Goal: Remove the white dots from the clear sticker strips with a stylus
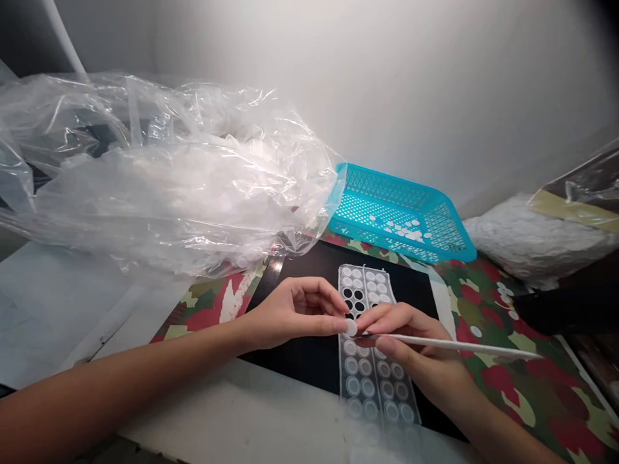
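Between the thumb and fingers of my left hand (309, 309) is a small round white disc (351, 327). My right hand (416, 348) grips a thin stick-like tool (459, 345) with a long white handle. Its darker tip points left and lies close to the disc; whether they touch I cannot tell. Both hands are over a translucent sheet (360, 380) with rows of round white pieces. Several circles in its upper part look black, and my fingers hide part of its middle.
The sheet lies on a black board (309, 270) over a camouflage-patterned cover (488, 361). Behind stands a blue perforated basket (401, 187) with loose white discs. A large clear plastic bag (169, 193) fills the left back. Another white-filled bag (527, 238) stands right; a few discs (476, 331) lie nearby.
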The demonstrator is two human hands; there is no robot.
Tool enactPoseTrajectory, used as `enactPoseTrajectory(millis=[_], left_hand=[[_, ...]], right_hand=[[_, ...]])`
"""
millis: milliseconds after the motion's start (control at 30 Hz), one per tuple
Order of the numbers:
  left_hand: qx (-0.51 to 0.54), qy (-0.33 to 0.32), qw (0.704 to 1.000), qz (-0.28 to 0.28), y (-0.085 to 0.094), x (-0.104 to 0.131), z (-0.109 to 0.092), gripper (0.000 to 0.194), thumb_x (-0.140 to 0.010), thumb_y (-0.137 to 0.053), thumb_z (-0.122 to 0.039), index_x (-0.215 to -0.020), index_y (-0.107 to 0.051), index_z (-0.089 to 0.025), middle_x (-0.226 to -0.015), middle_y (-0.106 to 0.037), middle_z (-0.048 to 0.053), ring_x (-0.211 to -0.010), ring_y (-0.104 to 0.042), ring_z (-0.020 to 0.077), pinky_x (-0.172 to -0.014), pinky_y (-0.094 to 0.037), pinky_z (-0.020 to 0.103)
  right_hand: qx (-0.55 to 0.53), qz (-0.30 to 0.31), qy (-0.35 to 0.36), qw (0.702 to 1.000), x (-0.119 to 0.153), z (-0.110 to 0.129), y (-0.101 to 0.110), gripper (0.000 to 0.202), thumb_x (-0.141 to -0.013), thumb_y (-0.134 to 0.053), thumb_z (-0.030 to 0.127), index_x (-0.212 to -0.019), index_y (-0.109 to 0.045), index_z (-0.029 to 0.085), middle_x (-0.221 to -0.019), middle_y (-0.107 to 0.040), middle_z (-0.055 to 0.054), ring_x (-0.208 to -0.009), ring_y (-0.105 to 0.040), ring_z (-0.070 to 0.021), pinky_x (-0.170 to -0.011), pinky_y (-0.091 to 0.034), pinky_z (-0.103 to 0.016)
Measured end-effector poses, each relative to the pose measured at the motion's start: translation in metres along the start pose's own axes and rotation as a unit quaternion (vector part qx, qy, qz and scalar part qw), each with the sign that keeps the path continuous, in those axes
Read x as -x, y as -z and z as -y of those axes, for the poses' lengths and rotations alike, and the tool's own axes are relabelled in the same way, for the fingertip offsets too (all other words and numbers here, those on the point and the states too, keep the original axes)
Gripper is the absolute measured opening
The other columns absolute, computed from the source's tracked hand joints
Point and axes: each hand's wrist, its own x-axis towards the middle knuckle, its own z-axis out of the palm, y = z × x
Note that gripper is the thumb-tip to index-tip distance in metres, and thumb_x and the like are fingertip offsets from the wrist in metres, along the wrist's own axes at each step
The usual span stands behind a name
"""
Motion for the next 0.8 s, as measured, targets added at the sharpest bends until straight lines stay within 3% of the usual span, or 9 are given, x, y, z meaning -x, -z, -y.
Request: enactPoseTrajectory(millis=[400,633,800], left_hand=[[-0.024,-0.029,0.999,0.014,0.0008,0.0008,0.0018,0.014,-0.074,-0.072,-0.013,-0.08,-0.06,-0.012,-0.075,-0.063,-0.001,-0.063,-0.053,0.0042,-0.059,-0.04,0.017],[-0.052,-0.058,0.997,0.02,0.0021,-0.0003,0.0042,0.015,-0.075,-0.072,-0.014,-0.08,-0.059,-0.012,-0.077,-0.064,0.0,-0.066,-0.054,0.0053,-0.061,-0.04,0.018],[-0.079,-0.067,0.994,0.024,0.0035,-0.0011,0.0043,0.015,-0.077,-0.071,-0.018,-0.082,-0.058,-0.013,-0.081,-0.066,0.001,-0.072,-0.056,0.0075,-0.064,-0.041,0.02]], right_hand=[[0.053,0.013,0.02,0.998,0.0035,0.0056,-0.0012,0.01,-0.083,-0.067,0.023,-0.09,-0.071,0.03,-0.101,-0.068,-0.004,-0.087,-0.067,-0.0178,-0.072,-0.061,-0.03],[0.043,-0.013,0.034,0.998,0.0025,0.0055,-0.0013,0.012,-0.085,-0.065,0.019,-0.092,-0.069,0.028,-0.097,-0.071,-0.003,-0.088,-0.068,-0.0157,-0.077,-0.06,-0.028],[0.073,0.006,0.061,0.995,0.0036,0.009,-0.0035,0.017,-0.087,-0.061,0.014,-0.096,-0.067,0.027,-0.101,-0.07,-0.003,-0.092,-0.068,-0.0165,-0.076,-0.06,-0.028]])
